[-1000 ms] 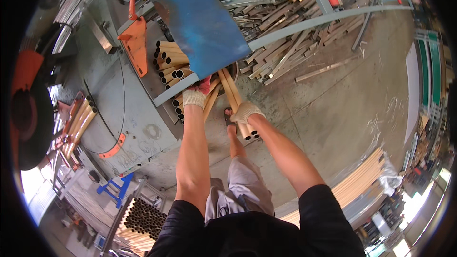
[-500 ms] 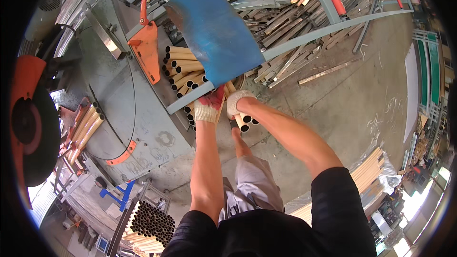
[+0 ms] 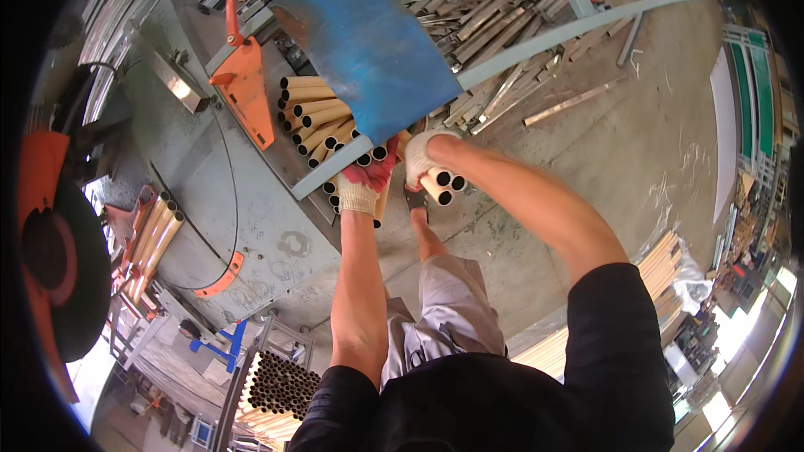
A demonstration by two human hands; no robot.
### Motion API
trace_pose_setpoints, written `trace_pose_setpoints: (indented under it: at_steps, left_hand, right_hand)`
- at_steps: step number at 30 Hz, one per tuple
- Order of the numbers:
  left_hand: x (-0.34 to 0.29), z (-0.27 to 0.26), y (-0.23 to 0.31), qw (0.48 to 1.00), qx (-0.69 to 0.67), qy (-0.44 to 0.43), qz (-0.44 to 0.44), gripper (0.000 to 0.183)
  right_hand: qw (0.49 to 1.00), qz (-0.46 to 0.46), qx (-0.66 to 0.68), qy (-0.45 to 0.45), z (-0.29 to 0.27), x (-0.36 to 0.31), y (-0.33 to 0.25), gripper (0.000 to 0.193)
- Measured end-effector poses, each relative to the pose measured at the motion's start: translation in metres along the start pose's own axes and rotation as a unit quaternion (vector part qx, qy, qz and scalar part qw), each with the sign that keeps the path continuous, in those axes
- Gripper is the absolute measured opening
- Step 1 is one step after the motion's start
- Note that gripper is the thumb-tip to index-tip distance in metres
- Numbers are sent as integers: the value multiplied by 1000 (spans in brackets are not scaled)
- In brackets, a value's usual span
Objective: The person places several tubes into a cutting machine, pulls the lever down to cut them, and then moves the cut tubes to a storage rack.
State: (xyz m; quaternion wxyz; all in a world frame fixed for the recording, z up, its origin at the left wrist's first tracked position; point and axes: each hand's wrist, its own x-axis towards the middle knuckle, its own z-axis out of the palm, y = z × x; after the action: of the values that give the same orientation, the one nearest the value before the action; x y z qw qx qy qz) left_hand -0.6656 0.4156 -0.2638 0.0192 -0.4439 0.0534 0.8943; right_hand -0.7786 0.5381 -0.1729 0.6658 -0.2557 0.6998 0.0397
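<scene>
A bundle of tan tubes (image 3: 431,189) is held by the gloved right hand (image 3: 420,156), closed around it near its dark open ends, above a concrete floor (image 3: 536,192). The left hand (image 3: 369,179), in a red-palmed glove, is placed against tube ends just below a grey bar (image 3: 331,171); its fingers are partly hidden, and whether any tube is grasped cannot be told. More tubes (image 3: 322,109) are heaped partly beneath a blue panel (image 3: 377,50), beside a grey machine table (image 3: 260,226)

Smooth metallic tubes (image 3: 433,187), knitted cloth gloves (image 3: 358,199)
</scene>
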Motion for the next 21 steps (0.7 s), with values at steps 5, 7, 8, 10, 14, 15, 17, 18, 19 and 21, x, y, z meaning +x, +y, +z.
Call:
trace_pose_setpoints:
  at_steps: [5, 7, 8, 10, 14, 15, 17, 18, 19, 21]
  left_hand:
    - [-7, 4, -2, 997, 61, 48, 22, 52]
    - [-2, 5, -2, 1000, -2, -19, 17, 50]
    - [-1, 3, -6, 998, -18, -51, 15, 44]
    - [4, -13, -4, 989, -77, -127, -11, 42]
    - [20, -27, -7, 988, -39, -147, 18, 40]
    - [17, -24, -11, 991, -34, -128, 12, 42]
    - [10, -21, -18, 998, 12, -64, -10, 43]
    - [10, -21, -15, 995, 86, -41, 1, 44]
    - [11, -21, -14, 987, 159, -18, 12, 45]
    - [20, -42, -11, 979, 202, -1, 40, 44]
  right_hand:
    - [968, 186, -28, 167, 76, 39, -20, 41]
    - [987, 128, -40, 86, 67, 50, -10, 48]
    - [996, 69, -52, 8, 63, 53, -6, 56]
    - [989, 126, -77, 17, 37, 27, -31, 69]
    - [973, 153, -64, 160, 27, 26, -55, 50]
    - [966, 162, -48, 197, 33, 29, -53, 46]
    - [955, 177, -18, 235, 41, 35, -42, 38]
    - [953, 178, -5, 243, 42, 34, -38, 34]
    - [955, 173, 5, 240, 44, 32, -33, 31]
    - [980, 86, 20, 176, 36, 24, -23, 27]
